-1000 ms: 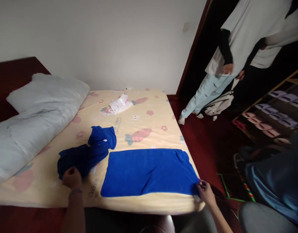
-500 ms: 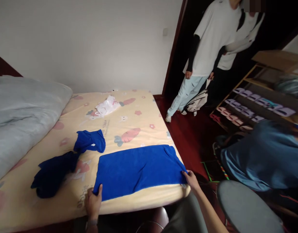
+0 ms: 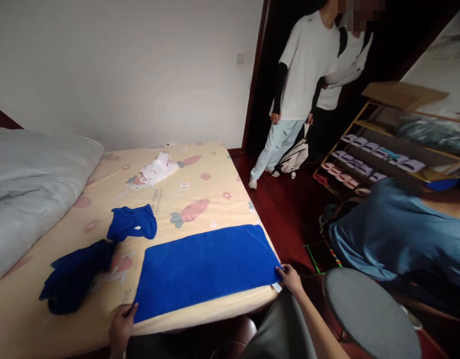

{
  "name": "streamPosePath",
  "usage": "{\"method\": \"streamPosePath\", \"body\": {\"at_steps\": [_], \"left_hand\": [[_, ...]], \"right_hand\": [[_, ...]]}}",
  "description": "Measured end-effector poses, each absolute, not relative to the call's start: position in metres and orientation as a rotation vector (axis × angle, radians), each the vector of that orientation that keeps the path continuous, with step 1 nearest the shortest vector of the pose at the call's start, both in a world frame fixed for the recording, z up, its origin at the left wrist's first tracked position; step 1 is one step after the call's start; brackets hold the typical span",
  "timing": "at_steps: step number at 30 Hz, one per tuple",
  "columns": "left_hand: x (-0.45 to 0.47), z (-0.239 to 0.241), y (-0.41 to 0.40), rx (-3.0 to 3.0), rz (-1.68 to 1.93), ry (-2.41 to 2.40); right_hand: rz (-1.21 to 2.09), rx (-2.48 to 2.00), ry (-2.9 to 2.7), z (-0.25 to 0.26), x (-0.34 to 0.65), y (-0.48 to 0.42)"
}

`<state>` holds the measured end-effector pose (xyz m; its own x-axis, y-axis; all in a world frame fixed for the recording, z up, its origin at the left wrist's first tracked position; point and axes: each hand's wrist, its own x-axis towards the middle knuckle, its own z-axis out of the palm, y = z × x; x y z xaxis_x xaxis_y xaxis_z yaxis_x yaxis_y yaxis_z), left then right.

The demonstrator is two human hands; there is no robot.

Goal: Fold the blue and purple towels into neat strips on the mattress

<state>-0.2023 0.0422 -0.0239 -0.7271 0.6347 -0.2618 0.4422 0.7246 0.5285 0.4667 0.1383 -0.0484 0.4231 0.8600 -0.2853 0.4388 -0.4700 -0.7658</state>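
Note:
A blue towel (image 3: 203,267) lies spread flat along the near edge of the bed, its surface nearly smooth. My left hand (image 3: 121,326) pinches its near left corner between thumb and fingers. At the near right corner, my right hand (image 3: 289,277) grips the cloth the same way. A small white label (image 3: 277,287) sticks out beside the right hand. Farther left on the sheet are two crumpled blue cloths, one brighter (image 3: 132,223) with a white tag, the other darker (image 3: 76,276).
The bed (image 3: 233,199) has a patterned yellow sheet, a grey quilt (image 3: 35,184) and a white plastic bag (image 3: 158,168). Two people (image 3: 308,65) stand by the doorway. Another person in blue (image 3: 402,229) bends near a round grey stool (image 3: 370,314). Slippers fill a shoe rack (image 3: 359,122).
The towel has been pulled flatter and its creases are mostly gone. My left hand has moved left and nearer with its corner. The view has shifted to the right.

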Motion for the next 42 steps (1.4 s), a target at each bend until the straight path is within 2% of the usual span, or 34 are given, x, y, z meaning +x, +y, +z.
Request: {"method": "streamPosePath", "body": {"at_steps": [4, 7, 10, 18, 23, 27, 34, 42], "left_hand": [[-0.188, -0.028, 0.032, 1.027, 0.584, 2.605], [-0.170, -0.023, 0.037, 1.258, 0.659, 2.769], [-0.147, -0.014, 0.062, 1.591, 0.619, 2.722], [-0.023, -0.011, 0.179, 2.130, 0.367, 2.157], [0.040, -0.042, 0.204, 2.318, 0.365, 1.828], [0.018, -0.051, 0.209, 2.283, 0.332, 1.870], [-0.090, -0.038, 0.206, 2.047, 0.245, 2.248], [-0.177, -0.059, 0.202, 2.014, 0.206, 2.371]], "right_hand": [[0.846, -2.241, -1.195, -0.042, 0.468, 0.133], [0.466, -2.427, -1.502, -0.028, 0.459, 0.139], [0.214, -2.236, -1.817, -0.013, 0.431, 0.160], [0.449, -1.459, -2.400, -0.013, 0.265, 0.219], [0.508, -1.349, -2.466, -0.038, 0.194, 0.220], [0.505, -1.434, -2.399, -0.049, 0.208, 0.230], [0.364, -1.770, -2.219, -0.060, 0.306, 0.267], [0.281, -1.985, -2.114, -0.068, 0.386, 0.284]]}}
